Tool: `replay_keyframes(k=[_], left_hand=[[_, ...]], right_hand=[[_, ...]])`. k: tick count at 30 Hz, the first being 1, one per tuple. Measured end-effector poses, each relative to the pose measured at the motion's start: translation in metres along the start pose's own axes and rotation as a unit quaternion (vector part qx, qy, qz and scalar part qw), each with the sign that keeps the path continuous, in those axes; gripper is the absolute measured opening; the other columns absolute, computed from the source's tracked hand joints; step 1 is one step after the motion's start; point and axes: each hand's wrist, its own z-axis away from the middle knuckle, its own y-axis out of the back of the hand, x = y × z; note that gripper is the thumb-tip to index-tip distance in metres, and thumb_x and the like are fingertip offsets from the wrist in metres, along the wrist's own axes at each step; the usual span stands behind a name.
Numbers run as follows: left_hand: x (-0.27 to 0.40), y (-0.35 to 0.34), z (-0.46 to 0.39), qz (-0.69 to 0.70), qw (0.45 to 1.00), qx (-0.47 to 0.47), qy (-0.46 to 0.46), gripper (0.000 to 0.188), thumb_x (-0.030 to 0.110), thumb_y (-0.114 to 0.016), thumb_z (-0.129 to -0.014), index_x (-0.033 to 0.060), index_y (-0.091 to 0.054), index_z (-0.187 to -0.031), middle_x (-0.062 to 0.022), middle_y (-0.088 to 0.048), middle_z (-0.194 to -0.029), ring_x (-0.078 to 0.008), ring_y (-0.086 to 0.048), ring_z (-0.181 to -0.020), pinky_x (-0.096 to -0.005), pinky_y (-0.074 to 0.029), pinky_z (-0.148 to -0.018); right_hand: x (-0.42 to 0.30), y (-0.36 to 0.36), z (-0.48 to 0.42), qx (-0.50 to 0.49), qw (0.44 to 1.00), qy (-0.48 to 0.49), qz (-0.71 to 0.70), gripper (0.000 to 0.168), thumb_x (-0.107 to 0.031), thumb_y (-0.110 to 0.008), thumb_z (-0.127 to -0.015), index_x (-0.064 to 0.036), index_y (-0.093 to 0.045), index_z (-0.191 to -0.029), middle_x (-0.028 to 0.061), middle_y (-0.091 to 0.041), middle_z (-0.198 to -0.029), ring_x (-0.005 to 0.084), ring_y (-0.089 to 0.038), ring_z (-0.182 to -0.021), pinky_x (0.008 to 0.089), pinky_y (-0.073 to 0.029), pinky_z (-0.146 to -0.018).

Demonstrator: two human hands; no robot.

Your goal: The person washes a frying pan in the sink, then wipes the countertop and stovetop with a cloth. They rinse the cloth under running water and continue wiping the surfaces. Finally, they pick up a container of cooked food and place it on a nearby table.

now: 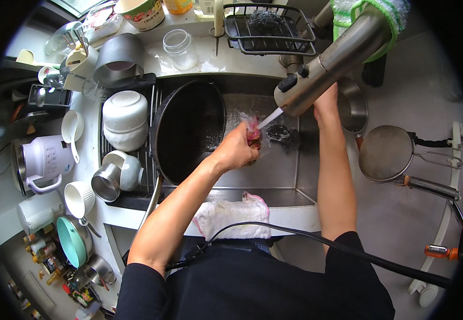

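Note:
My left hand [235,149] is closed on a crumpled pink and brown scrubbing cloth or pad [253,138], held under the stream of water from a steel pull-out faucet [299,90]. Left of that hand a large black wok [187,132] leans tilted in the steel sink [271,172]. A dark, shredded clump [283,136] lies on the sink floor just right of the stream. My right hand [327,102] reaches up behind the faucet at the sink's right side; its fingers are mostly hidden by the spout.
White bowls [124,120] and steel cups stand on a black rack at the left. A wire basket [271,40] and a glass jar [180,50] are behind the sink. A folded white cloth [233,216] lies on the front edge. Strainers [386,153] hang at the right.

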Motion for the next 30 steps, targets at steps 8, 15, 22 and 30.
replay_keyframes(k=[8, 15, 22, 30], left_hand=[[0.032, 0.03, 0.03, -0.185, 0.972, 0.035, -0.141, 0.035, 0.004, -0.069, -0.071, -0.0047, -0.061, -0.105, -0.0239, -0.056, -0.109, -0.0403, -0.06, -0.103, -0.0409, -0.051, -0.09], [0.045, 0.023, 0.023, 0.398, 0.907, -0.087, -0.111, 0.047, -0.009, -0.051, -0.077, -0.0019, -0.056, -0.123, -0.0162, -0.067, -0.12, -0.0269, -0.066, -0.112, -0.0394, -0.051, -0.102], [0.036, 0.006, 0.026, 0.335, 0.928, 0.026, -0.162, 0.043, -0.009, -0.049, -0.079, 0.0019, -0.051, -0.121, -0.0126, -0.066, -0.117, -0.0206, -0.064, -0.111, -0.0356, -0.051, -0.099], [0.009, -0.011, 0.05, -0.227, 0.888, -0.011, -0.4, 0.054, -0.001, -0.078, -0.07, 0.0059, -0.052, -0.117, -0.0177, -0.054, -0.131, -0.0432, -0.041, -0.139, -0.049, -0.035, -0.117]], right_hand=[[0.001, -0.008, 0.079, -0.19, 0.965, 0.163, 0.074, 0.032, -0.027, -0.054, -0.104, 0.001, -0.065, -0.115, 0.0119, -0.072, -0.111, 0.0169, -0.066, -0.095, 0.0343, -0.052, -0.085], [0.04, -0.011, 0.179, -0.415, 0.867, -0.235, -0.145, 0.079, -0.036, -0.091, -0.073, -0.004, -0.053, -0.135, 0.0055, -0.063, -0.118, 0.0163, -0.066, -0.098, 0.0302, -0.06, -0.062], [0.053, 0.006, 0.167, -0.427, 0.791, -0.386, -0.209, 0.025, -0.025, -0.069, -0.092, -0.006, -0.064, -0.107, 0.0057, -0.068, -0.085, 0.0182, -0.068, -0.076, 0.0311, -0.054, -0.059], [0.044, 0.014, 0.168, -0.29, 0.698, -0.431, -0.493, 0.05, -0.021, -0.076, -0.087, -0.008, -0.057, -0.131, 0.0123, -0.067, -0.12, 0.0252, -0.068, -0.107, 0.0415, -0.061, -0.082]])
